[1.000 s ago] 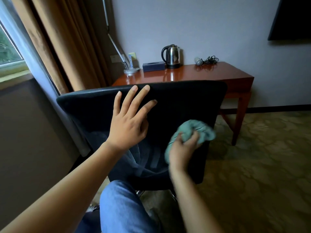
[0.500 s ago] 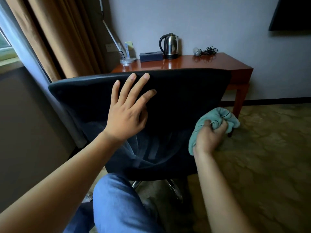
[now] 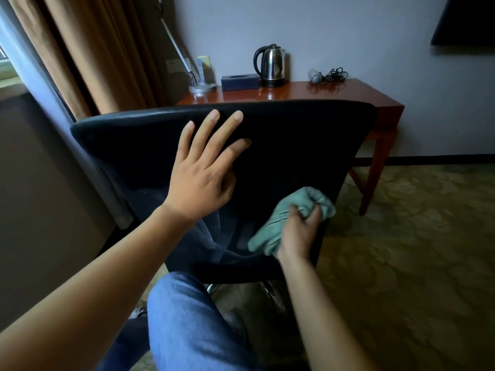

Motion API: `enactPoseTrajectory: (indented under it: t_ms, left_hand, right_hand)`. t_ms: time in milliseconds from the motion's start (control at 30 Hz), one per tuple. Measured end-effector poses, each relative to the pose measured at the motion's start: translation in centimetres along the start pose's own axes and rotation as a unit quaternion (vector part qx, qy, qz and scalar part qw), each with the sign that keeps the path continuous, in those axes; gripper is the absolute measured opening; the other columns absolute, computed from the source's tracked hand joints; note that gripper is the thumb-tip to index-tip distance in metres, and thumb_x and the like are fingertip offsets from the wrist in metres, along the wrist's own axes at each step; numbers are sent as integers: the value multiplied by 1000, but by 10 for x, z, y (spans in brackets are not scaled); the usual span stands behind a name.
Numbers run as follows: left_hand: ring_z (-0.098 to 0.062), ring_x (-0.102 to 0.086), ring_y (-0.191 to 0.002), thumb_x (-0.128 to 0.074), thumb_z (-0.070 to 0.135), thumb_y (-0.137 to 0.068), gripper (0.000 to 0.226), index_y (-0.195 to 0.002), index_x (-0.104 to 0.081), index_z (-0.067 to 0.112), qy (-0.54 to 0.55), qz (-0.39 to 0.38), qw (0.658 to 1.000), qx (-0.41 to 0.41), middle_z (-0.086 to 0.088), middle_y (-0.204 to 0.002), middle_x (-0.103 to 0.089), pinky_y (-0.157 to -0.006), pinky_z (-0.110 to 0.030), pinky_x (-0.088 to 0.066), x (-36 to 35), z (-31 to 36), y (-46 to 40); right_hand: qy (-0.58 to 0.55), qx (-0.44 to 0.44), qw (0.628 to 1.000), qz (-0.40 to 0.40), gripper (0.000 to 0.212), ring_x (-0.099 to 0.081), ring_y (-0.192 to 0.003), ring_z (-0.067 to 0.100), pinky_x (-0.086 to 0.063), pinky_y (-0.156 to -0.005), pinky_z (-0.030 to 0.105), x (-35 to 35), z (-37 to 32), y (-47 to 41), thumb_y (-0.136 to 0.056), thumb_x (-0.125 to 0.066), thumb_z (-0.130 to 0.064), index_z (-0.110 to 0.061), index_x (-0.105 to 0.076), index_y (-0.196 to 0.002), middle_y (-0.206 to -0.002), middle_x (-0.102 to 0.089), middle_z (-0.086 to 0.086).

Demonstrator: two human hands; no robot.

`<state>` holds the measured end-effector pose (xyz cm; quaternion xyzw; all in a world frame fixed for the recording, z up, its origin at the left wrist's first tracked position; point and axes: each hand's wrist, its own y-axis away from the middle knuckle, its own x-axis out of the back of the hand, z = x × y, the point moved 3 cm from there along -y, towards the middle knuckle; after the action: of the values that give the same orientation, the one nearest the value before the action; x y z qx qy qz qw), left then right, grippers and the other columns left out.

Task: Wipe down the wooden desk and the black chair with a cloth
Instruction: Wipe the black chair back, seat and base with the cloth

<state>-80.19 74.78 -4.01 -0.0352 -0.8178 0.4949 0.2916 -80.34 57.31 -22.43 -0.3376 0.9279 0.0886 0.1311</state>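
The black chair (image 3: 294, 145) stands with its back toward me, in front of the wooden desk (image 3: 316, 92). My left hand (image 3: 203, 172) lies flat on the upper part of the chair back, fingers spread and straight. My right hand (image 3: 297, 231) grips a bunched teal cloth (image 3: 302, 207) and holds it against the lower right of the chair back. My knee in blue jeans is just below the chair.
On the desk stand a steel kettle (image 3: 270, 65), a dark tissue box (image 3: 239, 82), a lamp base (image 3: 201, 88) and a hair dryer with coiled cord (image 3: 328, 75). Brown curtains (image 3: 101, 54) hang at the left. Patterned carpet (image 3: 415, 250) spreads to the right.
My right hand swept the cloth out to the chair's right edge, then back inward and lower on the chair back. My left hand stayed flat on the chair back.
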Motion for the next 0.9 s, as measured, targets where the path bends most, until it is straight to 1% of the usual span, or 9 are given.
enactPoseTrajectory:
  t_ms: [33, 133, 233, 400, 467, 600, 733, 833, 900]
  left_hand:
    - [-33, -22, -152, -64, 14, -81, 51, -132, -64, 15, 3, 2, 1000, -3, -4, -162, -29, -125, -46, -6, 0, 1, 0]
    - [-32, -23, -152, -63, 16, -82, 50, -132, -63, 15, 7, 2, 1000, -14, -4, -162, -28, -125, -45, -6, -1, 5, -3]
    - [-31, -22, -152, -64, 14, -81, 52, -133, -63, 15, 8, 0, 1000, -7, -3, -163, -29, -125, -44, -8, -1, 7, -3]
    - [-32, -24, -152, -63, 13, -81, 51, -132, -62, 15, -5, 4, 1000, -11, -1, -162, -26, -124, -44, -8, 0, 1, -2]
    - [-33, -23, -152, -63, 14, -81, 51, -131, -63, 14, -11, 9, 1000, -6, -2, -162, -28, -124, -44, -8, -1, -3, 3]
    - [-33, -18, -152, -66, 14, -78, 54, -133, -61, 14, -15, 12, 1000, 10, -6, -161, -32, -125, -46, -5, -6, -11, 7]
    - [-33, -18, -152, -67, 15, -80, 56, -135, -58, 16, -2, 14, 1000, 11, -6, -161, -33, -125, -46, -5, -7, -8, 6]
    - [-31, -19, -152, -67, 16, -79, 56, -135, -60, 16, 1, 19, 1000, 4, -4, -161, -33, -124, -44, -6, -9, -2, 6]
    - [-31, -19, -153, -67, 16, -79, 56, -135, -60, 16, 4, 16, 1000, 8, -2, -162, -29, -124, -44, -7, -9, 0, 5]
  right_hand:
    - [-17, 14, 999, 28, 53, -53, -131, 24, -44, -111, 49, 14, -16, -19, -89, -63, -30, -44, -45, -137, -148, -48, 2]
    - [-73, 59, 991, 97, 50, -53, -132, 23, -44, -112, 42, 33, -47, -55, -97, -57, -15, -26, -43, -144, -148, -47, 4]
    - [-53, 53, 993, 96, 58, -46, -137, 24, -39, -116, 47, 4, -19, -27, -95, -58, -25, -29, -37, -149, -156, -37, 4]
    - [33, -51, 995, -82, 63, -38, -143, 28, -31, -120, 47, -57, 62, 78, -93, -64, -23, -13, -40, -150, -156, -35, 11]
    - [26, -85, 988, -125, 69, -39, -143, 24, -33, -119, 46, -53, 66, 87, -91, -66, -30, -20, -38, -152, -159, -35, 6]
    - [-44, -118, 991, -46, 65, -47, -137, 25, -41, -114, 51, -9, 28, 23, -95, -65, -23, -37, -36, -151, -157, -40, 1]
    - [-71, -67, 995, 19, 45, -53, -128, 24, -45, -109, 49, 31, -16, -23, -98, -59, -19, -53, -45, -124, -144, -48, -4]
    - [-73, -35, 995, 63, 54, -45, -137, 25, -39, -113, 44, 22, -4, -24, -100, -57, -21, -40, -37, -146, -154, -37, 0]
    - [-29, -52, 997, 53, 65, -40, -140, 27, -36, -117, 47, -3, 18, 0, -100, -58, -26, -28, -26, -156, -160, -28, 3]
